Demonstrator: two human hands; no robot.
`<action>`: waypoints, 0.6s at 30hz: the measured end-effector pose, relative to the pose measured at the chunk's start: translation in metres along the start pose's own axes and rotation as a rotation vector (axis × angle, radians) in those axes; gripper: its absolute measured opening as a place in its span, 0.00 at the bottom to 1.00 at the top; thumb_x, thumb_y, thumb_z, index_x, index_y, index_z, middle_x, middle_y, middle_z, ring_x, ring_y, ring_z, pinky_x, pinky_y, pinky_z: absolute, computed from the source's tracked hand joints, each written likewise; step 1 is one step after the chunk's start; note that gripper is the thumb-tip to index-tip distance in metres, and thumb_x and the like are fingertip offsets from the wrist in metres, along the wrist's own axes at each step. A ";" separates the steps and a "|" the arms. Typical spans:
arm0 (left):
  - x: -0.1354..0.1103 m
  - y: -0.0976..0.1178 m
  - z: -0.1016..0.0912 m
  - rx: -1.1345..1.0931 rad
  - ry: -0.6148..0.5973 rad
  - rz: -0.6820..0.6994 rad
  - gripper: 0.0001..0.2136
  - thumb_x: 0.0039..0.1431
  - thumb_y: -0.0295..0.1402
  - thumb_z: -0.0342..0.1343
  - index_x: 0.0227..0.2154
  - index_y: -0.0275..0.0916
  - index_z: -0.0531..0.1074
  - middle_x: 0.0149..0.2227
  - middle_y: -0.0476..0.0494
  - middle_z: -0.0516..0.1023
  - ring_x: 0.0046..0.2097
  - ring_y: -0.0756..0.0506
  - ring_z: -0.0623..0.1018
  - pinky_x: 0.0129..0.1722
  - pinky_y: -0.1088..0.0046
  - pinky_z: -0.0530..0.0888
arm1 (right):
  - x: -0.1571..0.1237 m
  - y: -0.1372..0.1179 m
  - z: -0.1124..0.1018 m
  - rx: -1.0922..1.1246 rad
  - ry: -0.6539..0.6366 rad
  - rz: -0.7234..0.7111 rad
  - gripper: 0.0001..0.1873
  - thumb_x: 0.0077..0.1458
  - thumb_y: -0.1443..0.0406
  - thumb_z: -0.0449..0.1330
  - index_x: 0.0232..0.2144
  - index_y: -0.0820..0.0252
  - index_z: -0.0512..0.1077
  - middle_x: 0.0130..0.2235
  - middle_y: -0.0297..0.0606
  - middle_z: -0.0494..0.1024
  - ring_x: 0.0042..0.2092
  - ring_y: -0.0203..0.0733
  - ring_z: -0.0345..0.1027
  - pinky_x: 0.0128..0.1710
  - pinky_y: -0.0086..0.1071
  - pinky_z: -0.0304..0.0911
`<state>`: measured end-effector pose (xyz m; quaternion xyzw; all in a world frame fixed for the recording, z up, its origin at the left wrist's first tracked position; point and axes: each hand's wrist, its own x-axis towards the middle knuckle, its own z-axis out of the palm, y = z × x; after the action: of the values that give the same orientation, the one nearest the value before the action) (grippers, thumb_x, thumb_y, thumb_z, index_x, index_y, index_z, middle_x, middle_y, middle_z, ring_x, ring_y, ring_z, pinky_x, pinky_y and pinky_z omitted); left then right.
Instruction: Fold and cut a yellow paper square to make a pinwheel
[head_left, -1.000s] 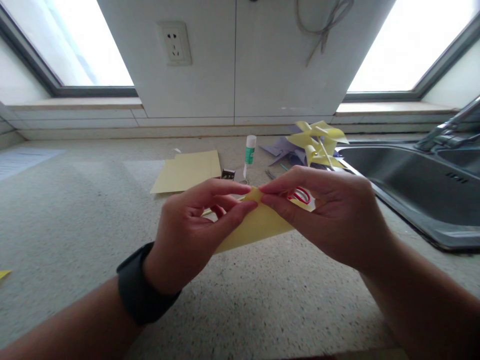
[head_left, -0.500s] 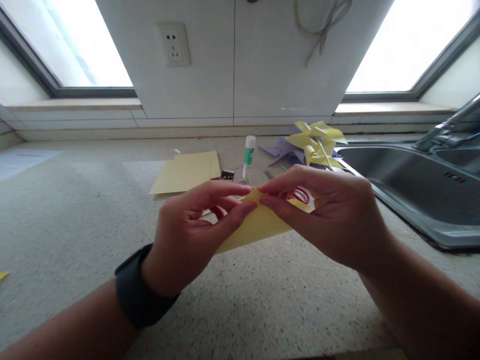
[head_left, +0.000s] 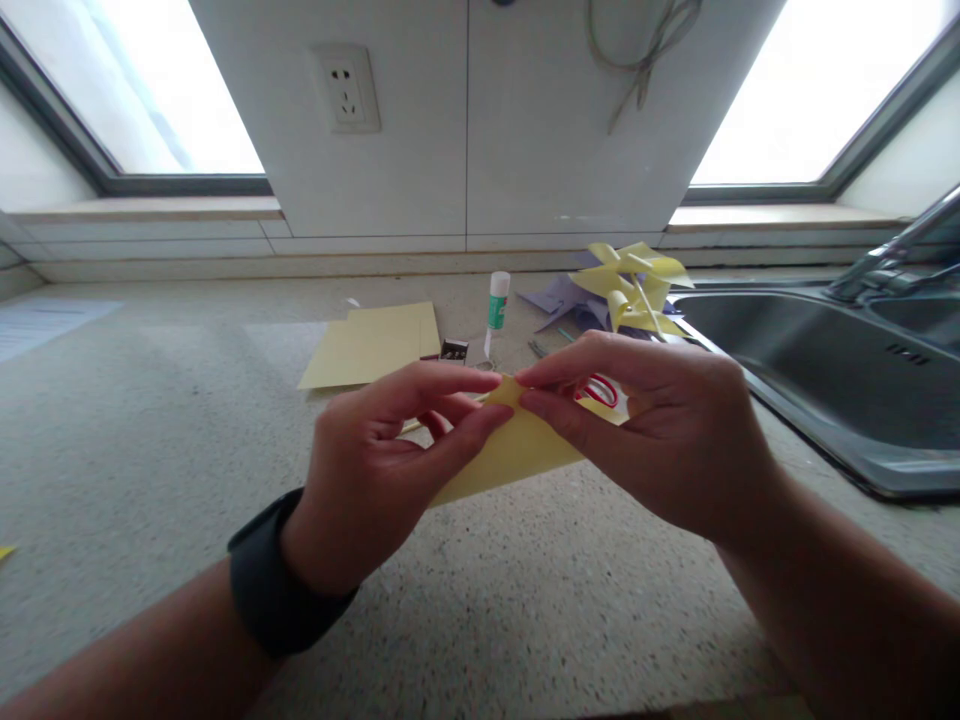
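Between both hands, at the middle of the view, is a sheet of yellow paper [head_left: 510, 455]. My left hand [head_left: 397, 440], with a dark band on its wrist, pinches the paper's upper edge between thumb and forefinger. Right beside that pinch, my right hand [head_left: 645, 420] grips the same edge with thumb and fingertips. The fingers nearly meet over a small raised or folded bit of the paper. Part of the sheet is hidden behind my hands. Red-handled scissors [head_left: 600, 390] show partly behind my right hand.
A glue stick [head_left: 498, 300] stands upright beyond my hands, near a small open box [head_left: 454, 350]. Yellow sheets [head_left: 375, 340] lie to the left. Yellow paper pinwheels [head_left: 637, 285] and purple paper [head_left: 559, 300] lie at the back right, beside a steel sink [head_left: 817, 370].
Hardly anything differs. Both hands keep their pinch on the yellow paper, and the view has shifted very slightly.
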<state>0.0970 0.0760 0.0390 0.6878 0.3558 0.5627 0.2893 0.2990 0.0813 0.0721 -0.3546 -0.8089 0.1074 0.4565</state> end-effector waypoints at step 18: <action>0.001 0.001 0.001 0.014 0.022 0.014 0.07 0.58 0.30 0.67 0.40 0.46 0.81 0.31 0.52 0.84 0.30 0.52 0.81 0.27 0.80 0.76 | 0.000 -0.001 -0.001 -0.014 0.001 -0.018 0.02 0.59 0.68 0.66 0.35 0.57 0.78 0.32 0.27 0.80 0.31 0.28 0.71 0.30 0.25 0.63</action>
<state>0.0979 0.0760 0.0398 0.6859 0.3583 0.5698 0.2766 0.2990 0.0807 0.0730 -0.3504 -0.8126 0.0973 0.4555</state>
